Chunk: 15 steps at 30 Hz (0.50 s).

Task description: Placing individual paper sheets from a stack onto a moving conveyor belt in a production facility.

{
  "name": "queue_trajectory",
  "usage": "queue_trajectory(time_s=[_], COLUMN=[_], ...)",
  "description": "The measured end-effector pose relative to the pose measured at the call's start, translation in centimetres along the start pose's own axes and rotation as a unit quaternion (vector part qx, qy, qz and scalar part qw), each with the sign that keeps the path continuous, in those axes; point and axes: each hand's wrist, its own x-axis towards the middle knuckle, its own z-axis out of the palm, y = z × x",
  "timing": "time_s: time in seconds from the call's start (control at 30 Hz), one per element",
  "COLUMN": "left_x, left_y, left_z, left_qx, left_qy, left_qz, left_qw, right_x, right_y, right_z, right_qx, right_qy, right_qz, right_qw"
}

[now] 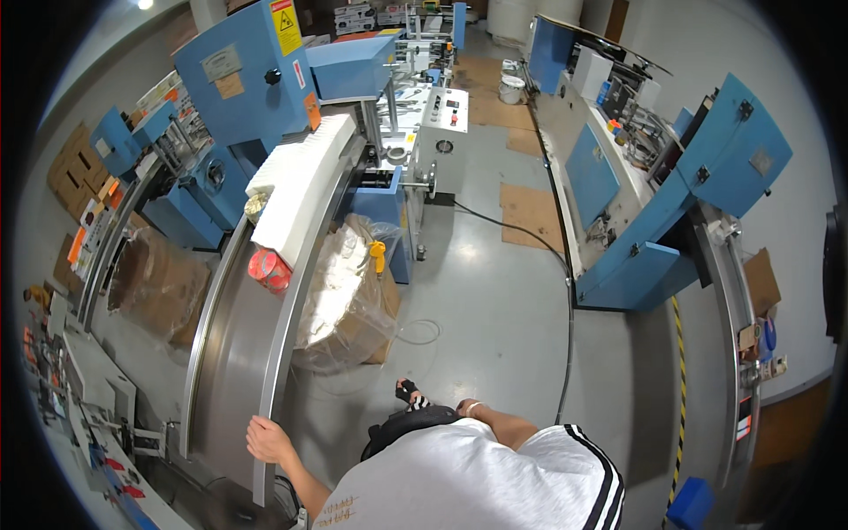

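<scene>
A long metal trough [234,353] with raised side rails runs away from me on the left. My left hand [268,439] grips the near end of its right rail, fingers curled over the edge. Farther up the trough lies a long row of white, thin-edged pieces [305,190] packed together, with a round red object [269,270] against its near end. My right hand [468,407] is close to my waist, beside a black bag [411,428]. Its fingers are mostly hidden, so its grip does not show.
Blue machine housings [243,75] stand at the trough's far end. Beside the trough sits a plastic-lined box [340,305] of white material with a yellow-handled tool [378,256]. A black cable [521,231] crosses the floor. Another blue machine [636,256] stands right, near a yellow-black floor stripe [680,389].
</scene>
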Motion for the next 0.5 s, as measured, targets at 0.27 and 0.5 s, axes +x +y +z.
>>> queue_trajectory(time_s=[0.27,0.5], left_x=[0.8,3.2], left_y=[0.1,0.8], left_z=[-0.5,-1.8], left_qx=[-0.006,-0.016], left_qy=[-0.09,-0.264], left_qz=[-0.04,-0.177], left_qw=[0.995,0.948], right_x=[0.6,4.4], right_y=[0.4,0.1], right_z=[1.0,0.1], right_qx=[0.01,-0.246], right_qy=[-0.045,-0.073], right_qz=[0.045,-0.117], right_qw=[0.998,0.959])
